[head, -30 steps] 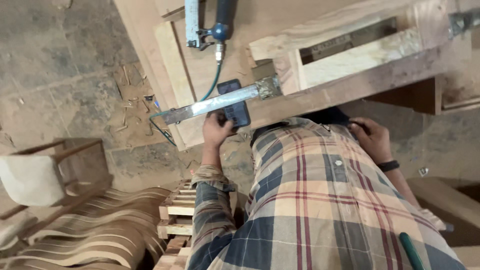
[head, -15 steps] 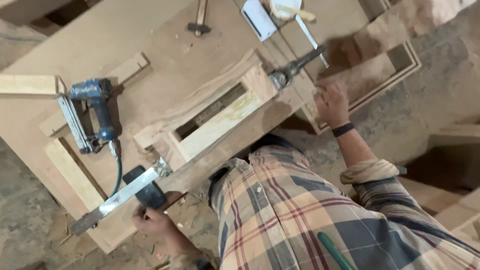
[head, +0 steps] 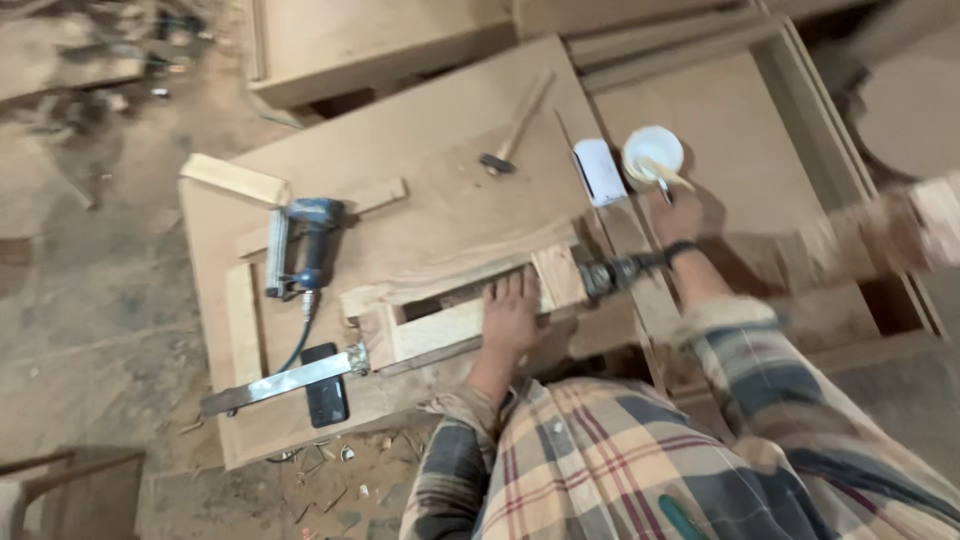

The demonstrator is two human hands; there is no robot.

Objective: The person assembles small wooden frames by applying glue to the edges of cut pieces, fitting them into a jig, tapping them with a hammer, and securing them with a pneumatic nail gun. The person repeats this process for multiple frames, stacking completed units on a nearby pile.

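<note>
The person's plaid shirt (head: 640,470) fills the bottom of the view. A green stick-like thing (head: 682,520) pokes out near the chest.

The left hand (head: 512,312) lies flat on a small wooden frame (head: 455,305) on the counter (head: 440,130). The fingers are stretched out and a little apart, pressing down on the wood. They are not closed around anything.

Just left of the frame, a long metal bar (head: 285,382) lies across the near edge of the counter. A black phone (head: 325,398) lies partly under it. Wood chips (head: 350,480) are on the floor below.

A metal clamp head (head: 610,275) sits at the right end of the frame, between the two arms.

The right hand (head: 682,215) is farther out, with a dark band (head: 682,250) on the wrist. It reaches to a thin stick (head: 668,178) that rests in a white cup (head: 653,152). The fingers look closed near the stick, but the hand is blurry, so I cannot tell if its grip is shut on it.

Just left of the cup is a small white box (head: 598,172). Near that lies a hammer (head: 515,125) with a wooden handle.

On the left side of the counter sits a blue nail gun (head: 305,245) with a hose. Beside it are loose wood strips (head: 235,180).

Farther back are big flat boards (head: 370,40).
</note>
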